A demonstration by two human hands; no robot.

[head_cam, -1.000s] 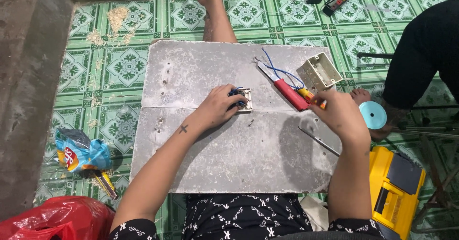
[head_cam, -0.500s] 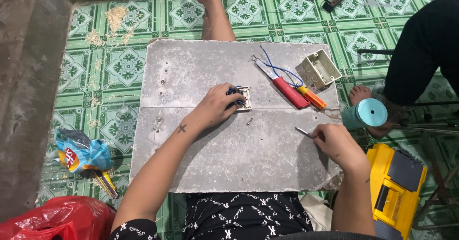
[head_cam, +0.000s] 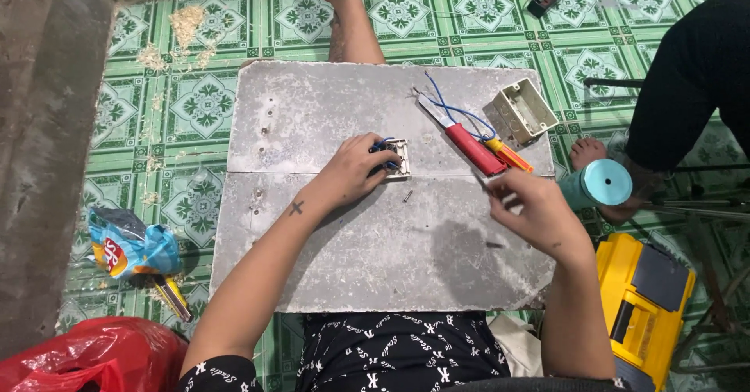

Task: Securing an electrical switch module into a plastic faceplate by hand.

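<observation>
**Switch module pinned on the board, small tool in the other hand**

Head view: a grey board point(head_cam: 375, 244) lies flat across the person's lap over a green patterned tile floor point(head_cam: 195, 103). The left hand point(head_cam: 355, 175) rests near the board's middle, fingers point(head_cam: 373, 151) curled down onto a small white switch module point(head_cam: 398, 158) with blue wires point(head_cam: 383, 145) bunched at its near side. The module looks like light, stiff plastic that would skid on the smooth board, so its outer edges seem the best hold; the thin wires would bend easily. The right hand point(head_cam: 539, 212) hovers above the board's right part, fingers pressed together around something thin and dark. What it is cannot be made out.

A small screw point(head_cam: 407, 196) lies loose just below the module. A red-handled screwdriver point(head_cam: 473, 148), an orange-handled one point(head_cam: 509, 156) and a beige wall box point(head_cam: 525, 111) sit towards the far right corner.

The left palm hides most of the module. Another person's dark clothing point(head_cam: 695, 72) is cut off at the right edge, and a yellow case point(head_cam: 642, 306) is partly covered by the right forearm.
</observation>
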